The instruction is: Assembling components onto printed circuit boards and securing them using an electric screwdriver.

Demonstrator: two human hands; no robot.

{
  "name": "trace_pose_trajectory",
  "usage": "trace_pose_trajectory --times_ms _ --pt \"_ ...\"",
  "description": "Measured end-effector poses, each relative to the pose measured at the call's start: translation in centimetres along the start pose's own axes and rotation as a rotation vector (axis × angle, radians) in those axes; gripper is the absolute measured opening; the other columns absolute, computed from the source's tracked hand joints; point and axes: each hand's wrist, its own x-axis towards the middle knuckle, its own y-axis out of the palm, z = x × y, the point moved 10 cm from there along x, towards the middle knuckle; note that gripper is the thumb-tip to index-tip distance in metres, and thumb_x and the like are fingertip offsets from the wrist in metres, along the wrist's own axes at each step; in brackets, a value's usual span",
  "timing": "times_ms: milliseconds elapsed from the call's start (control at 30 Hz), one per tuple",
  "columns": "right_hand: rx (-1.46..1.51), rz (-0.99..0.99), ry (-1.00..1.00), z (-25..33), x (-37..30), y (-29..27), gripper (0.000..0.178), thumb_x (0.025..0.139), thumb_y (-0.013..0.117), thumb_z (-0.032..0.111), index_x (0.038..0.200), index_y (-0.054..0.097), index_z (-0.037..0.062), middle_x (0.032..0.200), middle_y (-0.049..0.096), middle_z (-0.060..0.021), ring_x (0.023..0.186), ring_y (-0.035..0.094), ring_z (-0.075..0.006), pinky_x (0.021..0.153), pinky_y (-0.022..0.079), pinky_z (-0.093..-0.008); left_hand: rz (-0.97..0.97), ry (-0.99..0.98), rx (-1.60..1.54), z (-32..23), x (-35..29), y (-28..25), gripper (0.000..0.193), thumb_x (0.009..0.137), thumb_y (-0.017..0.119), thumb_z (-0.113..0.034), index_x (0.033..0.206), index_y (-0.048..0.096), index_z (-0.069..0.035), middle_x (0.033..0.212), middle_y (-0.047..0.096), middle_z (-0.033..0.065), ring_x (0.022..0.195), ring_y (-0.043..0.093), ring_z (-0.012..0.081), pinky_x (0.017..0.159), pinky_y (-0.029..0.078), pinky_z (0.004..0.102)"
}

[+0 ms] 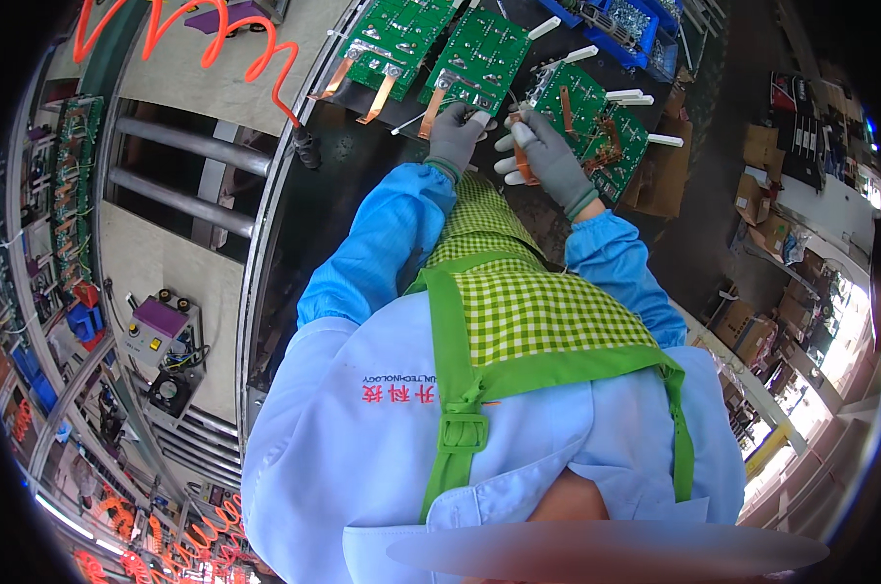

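One copper strip (pixel 523 164) sits near the middle circuit board (pixel 491 47), apparently gripped by the right hand (pixel 553 163); the left hand (pixel 454 139) has fingers bent at that board's near edge, hold undetermined. Step judged as strip handling; next move calls for careful alignment.

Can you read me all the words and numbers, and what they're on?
Coat: red and dark lettering, upside down; I won't copy it out.
Green boards: pale marks, too small to read.
Purple box: panel marks, too blurred to read.
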Motion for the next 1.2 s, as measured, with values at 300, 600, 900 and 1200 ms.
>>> trace_pose_trajectory --times_ms 300,600,900,1200 --pt "-0.025 0.049 0.037 -3.3 2.8 0.0 0.035 0.095 0.042 0.029 0.12 0.044 0.0052 0.095 0.061 -0.0121 0.076 0.064 -0.0177 0.064 0.054 -0.0288 0.038 -0.017 -0.065 1.2 0.7 -0.5 0.022 0.079 0.066 -0.011 0.099 0.06 -0.004 0.09 0.063 0.0035 0.077 0.061 0.0122 0.064 0.049 0.023" --pt "-0.009 0.106 0.2 -2.9 2.2 1.9 0.033 0.094 0.042 0.031 0.112 0.051 0.0042 0.093 0.063 -0.0104 0.07 0.062 -0.0134 0.058 0.051 -0.0259 0.113 -0.243 -0.422 2.6 -0.2 -0.3 0.011 0.087 0.051 -0.004 0.097 0.055 -0.002 0.087 0.06 0.0068 0.072 0.057 0.014 0.067 0.051 0.0289" --pt "0.015 -0.009 0.225 -4.7 4.1 2.4 0.03 0.093 0.04 0.03 0.105 0.052 0.0045 0.084 0.064 -0.0094 0.061 0.06 -0.0131 0.05 0.048 -0.0234 0.107 -0.283 -0.542 1.5 -0.6 0.1 0.019 0.089 0.05 -0.014 0.104 0.053 -0.003 0.091 0.059 0.0094 0.08 0.059 0.0203 0.069 0.051 0.0335" --pt "0.09 0.113 0.403 -8.1 1.3 2.0 0.062 0.087 0.04 0.061 0.1 0.058 0.0029 0.08 0.063 -0.0098 0.065 0.061 -0.0149 0.053 0.046 -0.0234 0.097 -0.372 -0.167 -0.2 -1.1 1.4 0.027 0.085 0.059 -0.02 0.106 0.053 -0.005 0.089 0.06 0.007 0.075 0.06 0.0171 0.059 0.05 0.0297"
